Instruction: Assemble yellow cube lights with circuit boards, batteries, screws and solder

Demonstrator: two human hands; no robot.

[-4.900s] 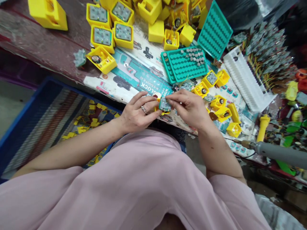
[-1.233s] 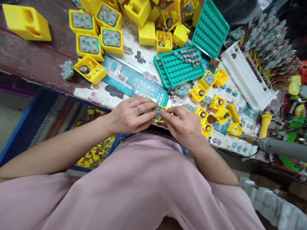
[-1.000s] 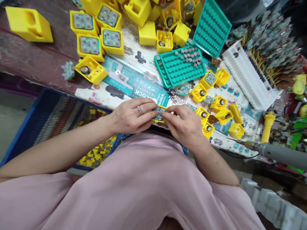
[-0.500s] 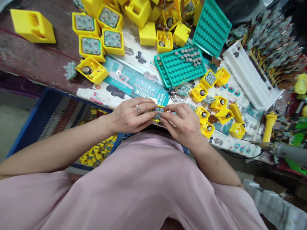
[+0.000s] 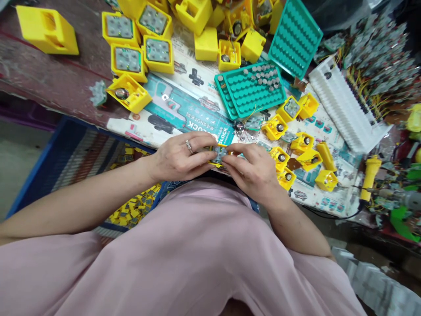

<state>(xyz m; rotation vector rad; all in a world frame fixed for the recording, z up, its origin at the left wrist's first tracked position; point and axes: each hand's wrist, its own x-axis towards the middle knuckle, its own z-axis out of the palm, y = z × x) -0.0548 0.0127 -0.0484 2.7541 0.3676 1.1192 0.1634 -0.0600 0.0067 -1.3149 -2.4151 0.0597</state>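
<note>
Between my two hands, at the table's front edge, is a small yellow case (image 5: 218,156) with a grey-green board in its open top. My left hand (image 5: 186,157), with a ring on one finger, grips the case from the left. From the right, the fingers of my right hand (image 5: 251,169) hold its other side, the fingertips at the board's edge. My fingers hide the sides of the case. Just beyond them lie a loose board (image 5: 254,122) and a small round speaker-like part (image 5: 239,127).
Yellow cases (image 5: 158,54) stand at the back left, more (image 5: 279,158) to the right. A green tray (image 5: 251,90) holds small round cells. Behind it are a white rack (image 5: 348,107) and wired boards (image 5: 378,61). A yellow-handled tool (image 5: 371,175) lies right; a blue crate (image 5: 42,171) sits below left.
My right fingers have shifted slightly right, so more of the board in the case shows. The view has moved a little, and the case remains between both hands.
</note>
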